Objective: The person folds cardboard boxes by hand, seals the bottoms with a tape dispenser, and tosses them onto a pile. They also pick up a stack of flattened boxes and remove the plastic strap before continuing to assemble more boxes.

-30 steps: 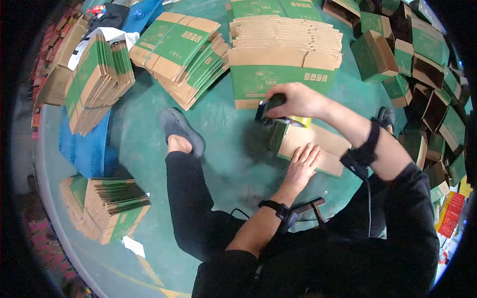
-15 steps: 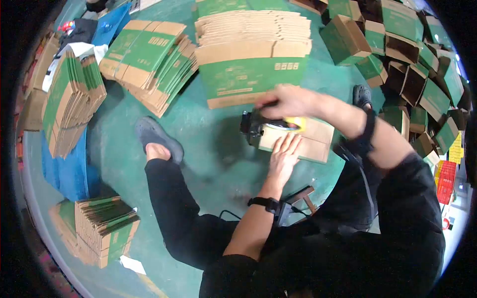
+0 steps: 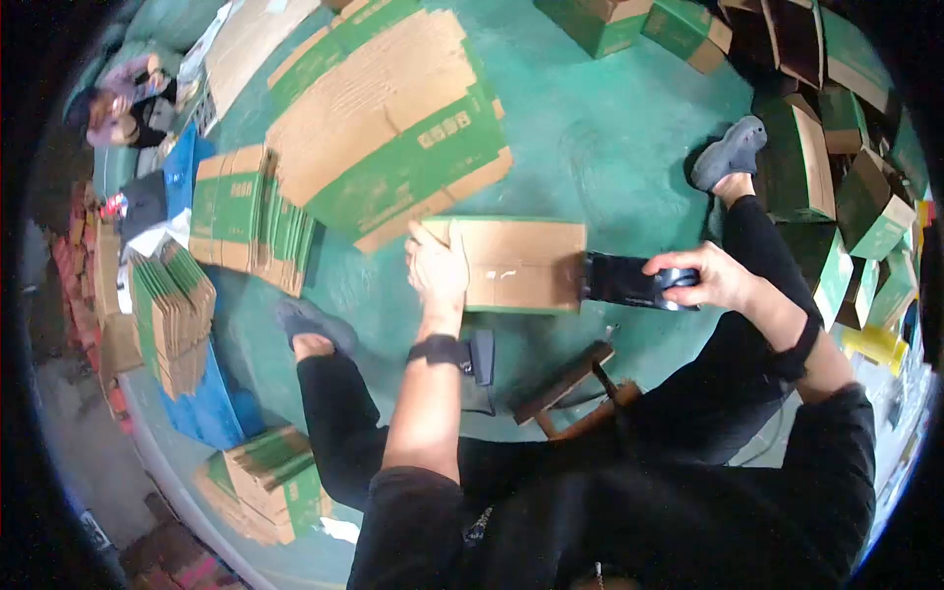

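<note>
A closed brown cardboard box (image 3: 526,261) with green edges lies on the green floor in front of me. My left hand (image 3: 438,265) grips its left end, thumb on the top face and fingers around the edge. At the opposite end, a black tape dispenser (image 3: 621,281) touches or nearly touches the box's right edge. My right hand (image 3: 716,279) is closed around the dispenser's handle, with the forearm coming in from the right. Two small white marks show on the box's top.
A large stack of flattened green-and-brown cartons (image 3: 393,128) stands beyond the box. More flattened cartons (image 3: 226,211) lie at left. Formed boxes (image 3: 796,162) pile up at right. A wooden stool (image 3: 570,383) is close to my legs. Another person (image 3: 123,108) sits far left.
My right hand has carried the tape dispenser from the box's left end to its right end. My left hand has shifted from the top to the left end. The view has turned.
</note>
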`<state>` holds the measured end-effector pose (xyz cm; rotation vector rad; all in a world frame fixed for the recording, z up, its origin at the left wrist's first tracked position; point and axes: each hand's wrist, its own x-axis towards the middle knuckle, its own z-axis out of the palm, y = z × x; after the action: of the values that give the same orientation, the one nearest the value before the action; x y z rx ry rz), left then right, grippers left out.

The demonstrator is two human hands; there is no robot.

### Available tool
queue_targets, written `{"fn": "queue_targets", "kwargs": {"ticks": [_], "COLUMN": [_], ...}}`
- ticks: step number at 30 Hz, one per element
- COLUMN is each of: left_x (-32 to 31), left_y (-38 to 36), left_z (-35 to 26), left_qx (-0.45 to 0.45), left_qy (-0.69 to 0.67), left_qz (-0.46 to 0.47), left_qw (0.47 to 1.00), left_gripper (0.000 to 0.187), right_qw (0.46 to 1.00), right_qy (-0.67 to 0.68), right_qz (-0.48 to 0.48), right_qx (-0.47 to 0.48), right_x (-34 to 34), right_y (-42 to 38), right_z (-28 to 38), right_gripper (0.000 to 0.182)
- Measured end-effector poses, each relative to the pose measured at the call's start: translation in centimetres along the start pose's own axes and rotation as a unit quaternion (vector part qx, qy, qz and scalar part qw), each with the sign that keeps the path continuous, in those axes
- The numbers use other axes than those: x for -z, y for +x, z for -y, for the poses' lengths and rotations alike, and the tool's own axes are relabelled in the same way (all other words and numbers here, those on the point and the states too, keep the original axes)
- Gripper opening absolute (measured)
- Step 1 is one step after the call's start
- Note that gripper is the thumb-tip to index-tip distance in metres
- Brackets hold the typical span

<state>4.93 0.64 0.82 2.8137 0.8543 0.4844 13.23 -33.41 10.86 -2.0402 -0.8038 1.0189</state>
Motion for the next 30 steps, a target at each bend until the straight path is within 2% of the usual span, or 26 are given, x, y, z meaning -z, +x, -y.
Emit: {"fn": "queue_targets", "kwargs": {"ticks": [1, 2, 3, 5, 6, 9, 11, 12, 13, 14, 15, 16, 17, 18, 19, 20, 21, 22, 23, 24, 25, 26, 27, 29, 30], "left_x": [0.2, 0.4, 0.4, -0.4, 0.4, -0.4, 0.5, 2.0, 1.7, 0.8, 1.2, -0.7, 0.9, 4.5, 7.8, 9.0, 11.9, 17.7, 24.3, 29.9, 33.8, 35.6, 36.6, 33.4, 30.7], "left_y": [0.8, 0.9, 0.6, 0.5, 0.7, 0.9, 1.2, 2.0, 2.5, 3.3, 4.2, 4.9, 6.6, 8.4, 10.7, 13.6, 16.8, 18.9, 18.7, 17.8, 17.5, 16.9, 17.1, 20.1, 21.2], "left_z": [-0.3, -0.3, 0.0, 0.2, -0.4, 1.3, 1.5, 0.3, 1.1, 2.2, 1.4, 3.0, -0.2, -5.1, -10.7, -15.3, -21.8, -29.1, -35.2, -39.3, -42.2, -42.6, -42.7, -38.8, -36.2], "left_qx": [0.060, 0.121, 0.114, 0.083, 0.100, 0.065, 0.106, 0.171, 0.180, 0.201, 0.242, 0.218, 0.179, 0.083, -0.004, -0.139, -0.220, -0.418, -0.543, -0.613, -0.650, -0.623, -0.595, -0.540, -0.490], "left_qy": [-0.014, -0.022, -0.016, -0.009, -0.006, -0.012, -0.031, -0.060, -0.128, -0.192, -0.184, -0.215, -0.104, -0.132, -0.154, -0.138, -0.267, -0.345, -0.351, -0.396, -0.447, -0.501, -0.551, -0.484, -0.440], "left_qz": [0.103, 0.211, 0.213, 0.158, 0.192, 0.139, 0.199, 0.242, 0.252, 0.287, 0.320, 0.339, 0.323, 0.304, 0.283, 0.187, 0.156, 0.059, -0.099, -0.219, -0.321, -0.304, -0.288, -0.256, -0.233], "left_qw": [0.993, 0.970, 0.970, 0.984, 0.976, 0.988, 0.974, 0.953, 0.942, 0.917, 0.897, 0.890, 0.923, 0.940, 0.947, 0.963, 0.925, 0.838, 0.757, 0.647, 0.524, 0.518, 0.509, 0.640, 0.715], "left_gripper": [0.056, 0.056, 0.056, 0.052, 0.056, 0.053, 0.067, 0.073, 0.081, 0.084, 0.086, 0.087, 0.083, 0.078, 0.073, 0.062, 0.053, 0.054, 0.058, 0.060, 0.055, 0.052, 0.050, 0.047, 0.040], "right_qw": [1.000, 0.999, 0.998, 0.996, 0.998, 0.997, 0.985, 0.987, 0.984, 0.980, 0.977, 0.974, 0.971, 0.975, 0.959, 0.934, 0.898, 0.802, 0.737, 0.612, 0.547, 0.530, 0.514, 0.562, 0.573], "right_qy": [-0.022, -0.021, -0.036, -0.085, -0.057, -0.009, -0.004, -0.004, 0.046, 0.035, 0.042, 0.045, 0.080, 0.136, 0.206, 0.280, 0.353, 0.471, 0.462, 0.515, 0.554, 0.539, 0.520, 0.526, 0.570], "right_qz": [-0.002, 0.008, 0.017, 0.000, -0.002, 0.018, 0.090, 0.055, 0.036, 0.058, 0.058, 0.019, -0.005, -0.056, -0.108, -0.174, -0.237, -0.365, -0.473, -0.562, -0.532, -0.529, -0.566, -0.530, -0.485], "right_qx": [0.010, -0.032, -0.051, 0.006, -0.010, -0.077, -0.150, -0.148, -0.167, -0.189, -0.203, -0.221, -0.226, -0.165, -0.160, -0.138, -0.112, 0.036, 0.141, 0.209, 0.334, 0.384, 0.382, 0.354, 0.332], "right_x": [1.1, 1.8, 2.0, 0.5, -0.9, -4.6, -6.5, -9.0, -10.7, -11.1, -10.7, -10.6, -10.2, -9.7, -7.0, -4.1, 0.8, 4.1, 8.1, 11.7, 14.4, 15.8, 16.4, 15.0, 13.7], "right_y": [-0.7, -1.4, -1.4, 1.2, 3.5, 9.6, 10.9, 11.7, 12.3, 12.4, 11.6, 11.0, 10.3, 9.7, 8.0, 5.9, 3.1, 2.5, 1.3, 0.5, -2.1, -2.2, -4.2, -6.3, -6.1], "right_z": [-1.3, -2.0, -3.4, -4.7, -4.8, -4.8, -4.0, -5.3, -6.2, -5.7, -4.6, -3.9, -4.1, -5.0, -3.4, -2.4, 0.7, 1.6, 2.3, 3.3, 5.6, 3.8, 5.4, 5.0, 4.1], "right_gripper": [0.035, 0.032, 0.031, 0.033, 0.036, 0.058, 0.085, 0.100, 0.101, 0.100, 0.098, 0.099, 0.096, 0.088, 0.073, 0.064, 0.055, 0.046, 0.052, 0.063, 0.059, 0.052, 0.047, 0.048, 0.051]}}
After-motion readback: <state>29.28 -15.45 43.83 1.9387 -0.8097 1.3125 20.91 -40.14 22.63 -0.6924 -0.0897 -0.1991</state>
